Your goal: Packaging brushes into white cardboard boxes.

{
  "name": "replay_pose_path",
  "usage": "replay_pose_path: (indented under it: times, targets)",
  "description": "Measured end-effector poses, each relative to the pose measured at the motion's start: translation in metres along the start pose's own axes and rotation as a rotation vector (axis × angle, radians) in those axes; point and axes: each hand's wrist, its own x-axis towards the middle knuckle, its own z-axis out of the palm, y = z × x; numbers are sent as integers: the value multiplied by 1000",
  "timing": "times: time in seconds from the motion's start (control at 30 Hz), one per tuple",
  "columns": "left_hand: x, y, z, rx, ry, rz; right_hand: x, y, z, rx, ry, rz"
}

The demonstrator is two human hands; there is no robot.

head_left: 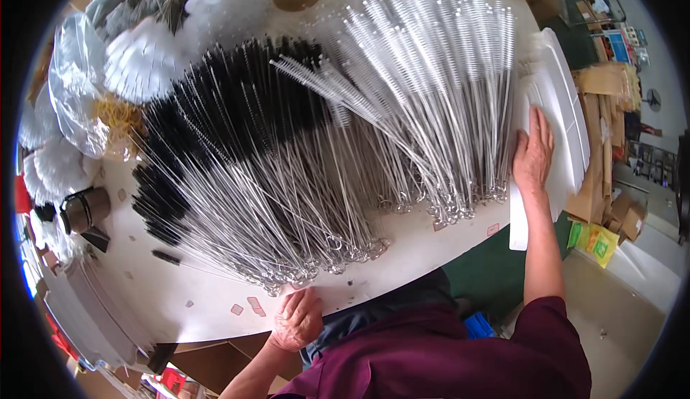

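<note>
1. The white-bristled brushes (438, 47) lie fanned out on the table at the upper centre to upper right of the frame, bristles toward the top, bare wire stems running down to small looped ends. A few slant left, their tips over the black bristles.
2. The black-bristled brushes (244, 104) spread beside them, from centre to left, loops toward the lower centre. One sits slightly apart from the rest at the pile's lower left.
3. The left hand (298, 320), at the lower centre by the table edge, has its fingers curled just below the black brushes' loops; whether it grips anything cannot be told.
4. The right hand (534, 151), right of centre, is unclenched, fingers extended and laid on white panels (564, 104) just beside the white brushes.
5. The table (424, 255) is white, with small reddish marks near its front edge.
6. At the upper left are bundles of white bristles (147, 61), a clear plastic bag (75, 83) and yellow bands (118, 122); a brown tape roll (296, 0) stands at the top.
7. Cardboard (593, 162) and a yellow-green bag (596, 243) show at the far right.
</note>
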Motion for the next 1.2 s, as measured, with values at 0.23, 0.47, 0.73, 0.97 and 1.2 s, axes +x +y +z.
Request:
replay_pose_path:
  times: [0.23,0.47,0.73,0.97,1.2]
  targets:
    - [-10,-12,10,-22,20,16,0,-1,-2,48,25,22]
    - [-23,-11,11,-20,-17,16,6,-8,-4,46,47,11]
    - [-26,-7,17,40,-19,-19,-30,29,-34,205,34,44]
    - [-27,0,18,155,35,-29,-89,27,-22,-86,-38,38]
    - [-20,7,25,246,83,8,-101,37,-43,66,-4,42]
